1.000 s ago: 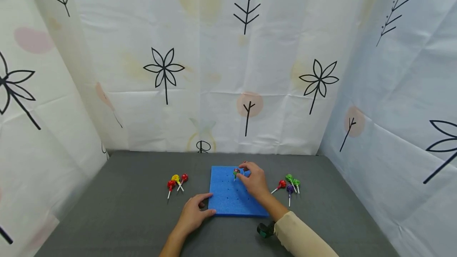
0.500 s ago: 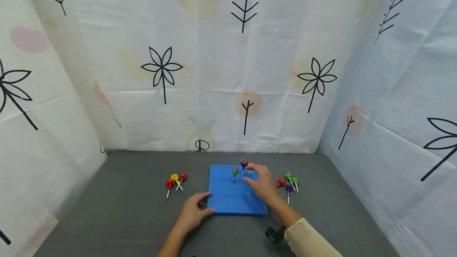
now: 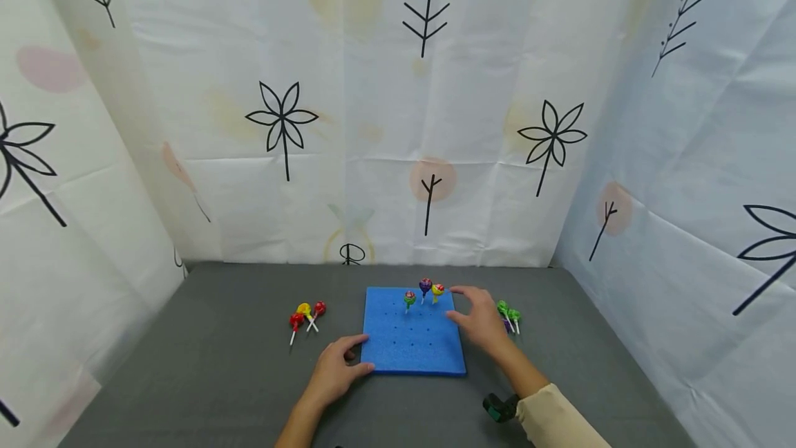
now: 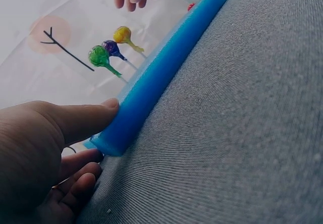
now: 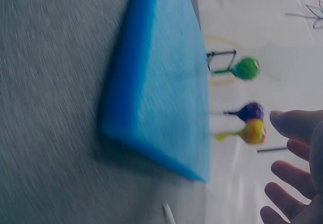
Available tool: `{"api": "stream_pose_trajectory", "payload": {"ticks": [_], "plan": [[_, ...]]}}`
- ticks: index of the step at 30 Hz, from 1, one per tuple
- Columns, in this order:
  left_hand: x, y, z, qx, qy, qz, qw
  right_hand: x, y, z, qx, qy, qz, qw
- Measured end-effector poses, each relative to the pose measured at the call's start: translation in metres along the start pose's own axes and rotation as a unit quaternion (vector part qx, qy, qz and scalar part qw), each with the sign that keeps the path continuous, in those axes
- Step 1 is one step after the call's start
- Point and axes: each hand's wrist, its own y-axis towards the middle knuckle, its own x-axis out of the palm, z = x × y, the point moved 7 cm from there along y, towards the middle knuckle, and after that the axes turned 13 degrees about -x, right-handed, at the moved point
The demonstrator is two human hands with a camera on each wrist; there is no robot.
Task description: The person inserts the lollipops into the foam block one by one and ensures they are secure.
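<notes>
A blue foam board (image 3: 385,358) with small holes lies on the table. A green lollipop (image 3: 410,299), a purple lollipop (image 3: 425,286) and a yellow lollipop (image 3: 438,290) stand upright in its far part, sticks down. My left hand (image 3: 334,368) grips the board's near left corner. In the left wrist view its thumb (image 4: 91,118) lies against the board's side, with the fingers round the corner. Just right of the yellow lollipop, my right hand (image 3: 481,320) hovers at the board's right edge, fingers spread and holding nothing.
Red lollipops (image 3: 296,321) and a yellow lollipop (image 3: 304,310) lie left of the board. Green lollipops (image 3: 503,308) and a mostly hidden purple one lie at right, behind my right hand. A patterned white cloth (image 3: 373,192) surrounds the grey table (image 3: 236,379).
My right hand has drawn back to the right from the green lollipop, uncovering the purple and yellow ones and covering the red one at right. My left hand stays at the corner.
</notes>
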Motion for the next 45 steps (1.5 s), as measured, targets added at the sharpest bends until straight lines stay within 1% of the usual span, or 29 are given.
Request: {"api": "stream_pose_trajectory", "payload": {"ticks": [6, 9, 13, 18, 23, 35, 39, 45], "plan": [[0.000, 0.000, -0.001, -0.003, -0.002, -0.001, 1.0000, -0.013, 0.005, 0.016, -0.011, -0.029, -0.036, 0.999], [0.000, 0.000, 0.000, 0.001, 0.000, 0.001, 1.0000, -0.018, 0.007, 0.026, -0.016, -0.042, -0.058, 0.997], [0.000, 0.000, 0.001, 0.010, 0.000, 0.003, 0.9999, -0.024, 0.010, 0.036, -0.034, -0.070, -0.089, 0.993], [0.000, 0.000, 0.000, 0.011, 0.003, 0.004, 0.9999, -0.025, 0.011, 0.047, -0.052, -0.099, -0.134, 0.985], [0.000, 0.000, 0.000, 0.010, 0.005, 0.004, 0.9999, -0.021, 0.008, 0.058, -0.042, -0.106, -0.175, 0.978], [0.000, -0.001, 0.001, 0.006, 0.000, 0.004, 1.0000, -0.014, 0.002, 0.072, -0.009, -0.161, -0.224, 0.961], [0.000, -0.001, 0.002, 0.007, 0.000, 0.005, 1.0000, -0.011, 0.001, 0.075, -0.016, -0.176, -0.232, 0.956], [-0.001, -0.002, 0.002, 0.008, -0.005, 0.003, 1.0000, -0.006, 0.001, 0.078, -0.028, -0.184, -0.238, 0.953]]}}
